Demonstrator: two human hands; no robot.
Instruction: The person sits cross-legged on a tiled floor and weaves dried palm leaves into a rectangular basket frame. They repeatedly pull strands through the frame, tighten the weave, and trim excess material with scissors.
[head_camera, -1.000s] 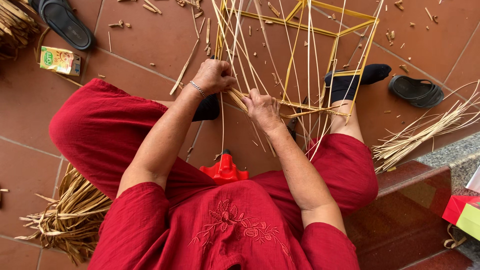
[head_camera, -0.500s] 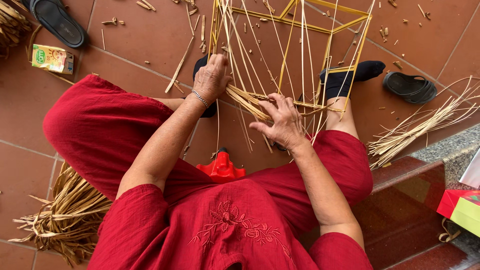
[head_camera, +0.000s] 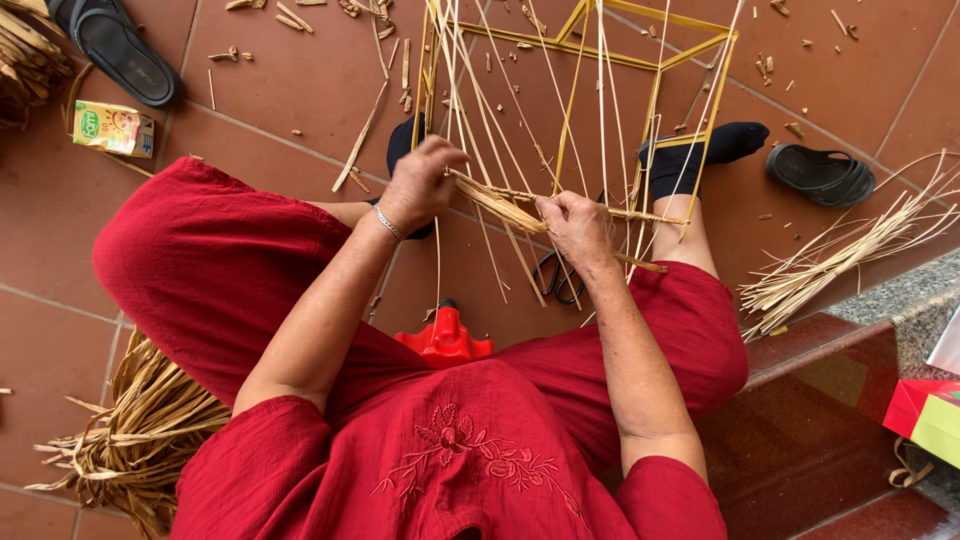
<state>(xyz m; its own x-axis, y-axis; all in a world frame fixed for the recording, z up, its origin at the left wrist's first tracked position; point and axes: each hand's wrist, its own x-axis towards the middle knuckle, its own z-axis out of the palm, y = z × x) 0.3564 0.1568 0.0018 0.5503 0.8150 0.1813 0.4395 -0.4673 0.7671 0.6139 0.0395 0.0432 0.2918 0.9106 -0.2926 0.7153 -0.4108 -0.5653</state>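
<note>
Far out past the left hand, a black sandal (head_camera: 118, 45) lies on the red floor tiles (head_camera: 60, 215), and just below it sits a small green and yellow carton (head_camera: 114, 128). Down behind the left elbow, a heap of dried reed strips (head_camera: 130, 440) is piled on the floor. Now the left hand (head_camera: 418, 185): fingers curled shut, pinching one end of a twisted bundle of pale straw (head_camera: 505, 208). That bundle runs straight across to the right hand (head_camera: 578, 228), whose fingers are closed around its other part, knuckles up. Both hands sit against the thin upright strands of a yellow wire frame (head_camera: 655, 70), which rises just beyond them. Below and between the hands, black scissors (head_camera: 556, 275) lie on the tiles, and nearer the body a red plastic tool (head_camera: 445, 338) pokes out. Past the right hand, a foot in a black sock (head_camera: 700, 150), then a second black sandal (head_camera: 822, 175), then loose straw stalks (head_camera: 840, 255) fanned out.
</note>
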